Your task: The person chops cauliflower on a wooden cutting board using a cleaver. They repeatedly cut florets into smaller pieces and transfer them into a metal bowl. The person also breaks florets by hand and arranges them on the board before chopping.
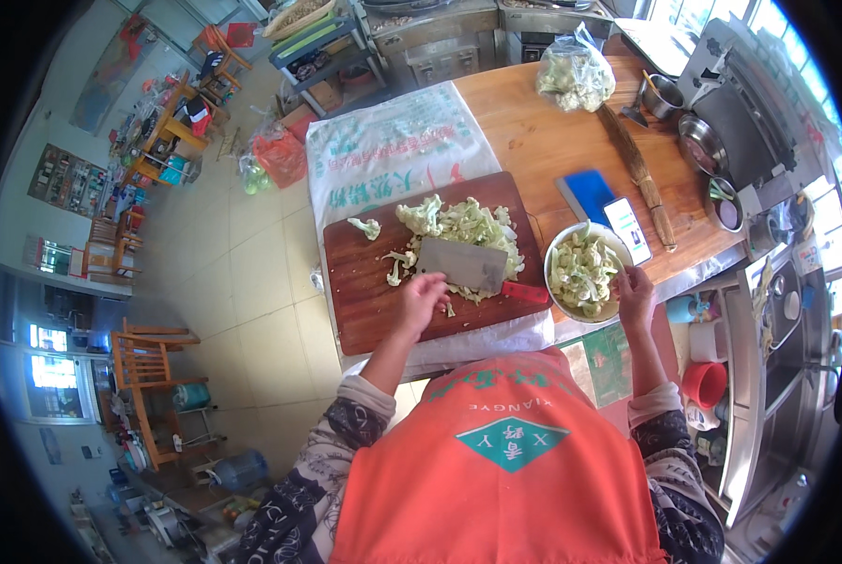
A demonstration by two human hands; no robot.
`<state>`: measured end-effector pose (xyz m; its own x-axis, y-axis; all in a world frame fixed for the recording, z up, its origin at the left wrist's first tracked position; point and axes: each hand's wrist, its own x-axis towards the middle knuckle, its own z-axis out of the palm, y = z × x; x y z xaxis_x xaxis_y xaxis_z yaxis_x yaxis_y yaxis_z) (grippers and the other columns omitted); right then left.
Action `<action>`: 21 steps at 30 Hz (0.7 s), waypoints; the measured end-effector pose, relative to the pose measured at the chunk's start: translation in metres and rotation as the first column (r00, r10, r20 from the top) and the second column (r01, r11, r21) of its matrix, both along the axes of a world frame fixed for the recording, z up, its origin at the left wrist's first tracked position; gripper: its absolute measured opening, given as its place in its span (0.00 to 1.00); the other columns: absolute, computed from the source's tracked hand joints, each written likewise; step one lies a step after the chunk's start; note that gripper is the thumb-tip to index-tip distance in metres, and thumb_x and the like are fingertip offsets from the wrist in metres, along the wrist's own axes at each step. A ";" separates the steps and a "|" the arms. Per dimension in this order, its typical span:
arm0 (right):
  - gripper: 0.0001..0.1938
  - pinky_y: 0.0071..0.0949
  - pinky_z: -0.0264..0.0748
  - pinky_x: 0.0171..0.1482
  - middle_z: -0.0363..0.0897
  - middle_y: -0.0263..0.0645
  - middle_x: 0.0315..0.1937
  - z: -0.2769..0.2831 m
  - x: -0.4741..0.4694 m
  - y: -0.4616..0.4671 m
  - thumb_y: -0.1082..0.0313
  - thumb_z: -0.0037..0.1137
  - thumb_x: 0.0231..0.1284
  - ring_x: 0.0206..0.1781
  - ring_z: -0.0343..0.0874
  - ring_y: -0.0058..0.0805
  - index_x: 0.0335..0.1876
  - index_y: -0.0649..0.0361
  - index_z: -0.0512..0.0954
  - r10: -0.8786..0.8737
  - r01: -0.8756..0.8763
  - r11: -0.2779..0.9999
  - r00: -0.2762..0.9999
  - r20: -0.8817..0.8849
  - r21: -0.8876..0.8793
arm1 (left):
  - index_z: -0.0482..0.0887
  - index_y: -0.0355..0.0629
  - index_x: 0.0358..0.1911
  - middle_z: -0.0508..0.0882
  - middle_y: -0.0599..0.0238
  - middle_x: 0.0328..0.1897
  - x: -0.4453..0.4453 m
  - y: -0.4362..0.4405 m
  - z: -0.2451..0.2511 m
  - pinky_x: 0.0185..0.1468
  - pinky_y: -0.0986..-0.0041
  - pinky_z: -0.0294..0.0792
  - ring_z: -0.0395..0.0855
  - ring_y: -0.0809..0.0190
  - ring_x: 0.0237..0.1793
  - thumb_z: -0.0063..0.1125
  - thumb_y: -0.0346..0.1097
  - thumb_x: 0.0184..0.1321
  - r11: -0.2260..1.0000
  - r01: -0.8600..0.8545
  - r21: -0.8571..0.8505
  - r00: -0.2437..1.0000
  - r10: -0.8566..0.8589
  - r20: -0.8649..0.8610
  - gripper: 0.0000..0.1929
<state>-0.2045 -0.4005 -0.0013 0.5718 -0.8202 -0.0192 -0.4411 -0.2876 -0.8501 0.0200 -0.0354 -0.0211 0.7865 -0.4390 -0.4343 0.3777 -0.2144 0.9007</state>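
A cleaver with a red handle (526, 292) lies flat across chopped cauliflower (474, 225) on a dark wooden cutting board (364, 317). Over the board, beside the blade's left end, is my left hand (424, 299), its fingers loosely bent; whether it touches the blade or holds a small bit is unclear. My right hand (634, 292) is at the right rim of a white bowl (555, 299) of cauliflower pieces (583, 271), thumb and fingers closed on the rim or a piece there. Loose florets (368, 228) lie at the board's upper left and near the blade.
A phone (629, 229) and a blue object (590, 197) lie just beyond the bowl. Farther back are a plastic bag of cauliflower (576, 74), a bundled stick brush (639, 169) and metal bowls (703, 144). A printed white sack (392, 141) covers the table's left part.
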 end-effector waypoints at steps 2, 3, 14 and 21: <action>0.17 0.39 0.80 0.39 0.86 0.46 0.31 -0.002 0.000 -0.001 0.59 0.56 0.70 0.32 0.86 0.42 0.57 0.60 0.80 -0.048 0.028 0.988 0.990 -0.130 -0.155 | 0.79 0.40 0.60 0.86 0.61 0.51 0.035 -0.003 -0.010 0.43 0.76 0.79 0.86 0.67 0.42 0.62 0.32 0.68 0.993 -0.106 0.054 0.980 0.095 0.175 0.19; 0.18 0.42 0.80 0.40 0.86 0.48 0.33 -0.001 0.000 0.001 0.58 0.56 0.70 0.34 0.85 0.46 0.60 0.58 0.78 -0.036 0.004 0.988 0.979 -0.201 -0.157 | 0.78 0.41 0.61 0.85 0.59 0.54 0.053 -0.007 -0.012 0.44 0.74 0.79 0.86 0.65 0.44 0.64 0.30 0.65 0.977 -0.156 0.147 0.968 0.122 0.221 0.21; 0.16 0.37 0.77 0.33 0.80 0.43 0.23 0.051 0.039 0.095 0.71 0.59 0.66 0.25 0.81 0.38 0.59 0.52 0.80 0.424 -0.427 0.880 0.904 -0.062 -0.208 | 0.81 0.48 0.56 0.78 0.49 0.53 0.162 -0.026 -0.022 0.65 0.56 0.69 0.76 0.44 0.58 0.75 0.28 0.44 0.829 -0.030 0.558 0.568 -0.445 0.692 0.30; 0.18 0.42 0.82 0.46 0.84 0.47 0.46 0.069 0.109 0.141 0.63 0.60 0.67 0.42 0.86 0.51 0.60 0.56 0.78 0.640 -0.635 0.768 0.766 0.064 -0.086 | 0.77 0.45 0.52 0.76 0.55 0.57 0.091 -0.018 0.057 0.65 0.54 0.67 0.74 0.45 0.61 0.72 0.21 0.43 0.955 -0.114 0.274 0.289 -0.232 0.929 0.29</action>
